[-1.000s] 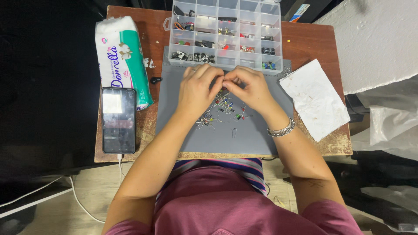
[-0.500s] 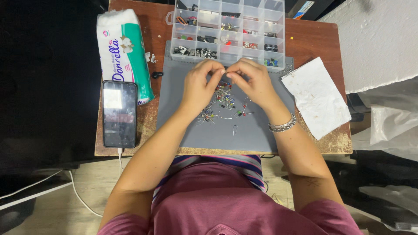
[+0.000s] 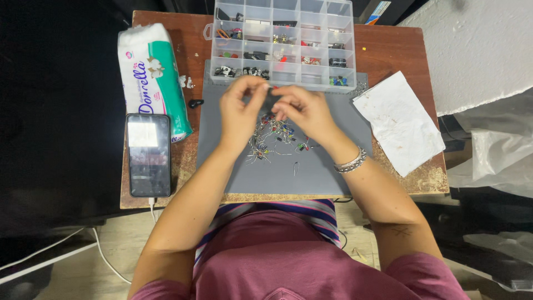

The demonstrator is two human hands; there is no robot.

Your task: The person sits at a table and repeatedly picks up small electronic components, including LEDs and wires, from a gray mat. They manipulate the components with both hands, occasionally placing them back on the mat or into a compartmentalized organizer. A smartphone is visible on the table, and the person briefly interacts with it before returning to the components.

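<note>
L hand [image 3: 240, 108] & R hand [image 3: 300, 109]: fingertips pinched together on small dark part [image 3: 271, 100], held above grey mat [image 3: 333, 166]. Loose parts pile [image 3: 275, 139] on mat below hands; organizer box [image 3: 280, 41] just behind.

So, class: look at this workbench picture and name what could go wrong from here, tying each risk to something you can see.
1. The loose pile of small wire-legged components lies just under both hands, the left hand and the right hand; a wrist could sweep some off the grey mat.
2. The open compartment box sits right behind the hands; a knock might mix its parts.
3. The phone lies near the table edge with its cable hanging.
</note>
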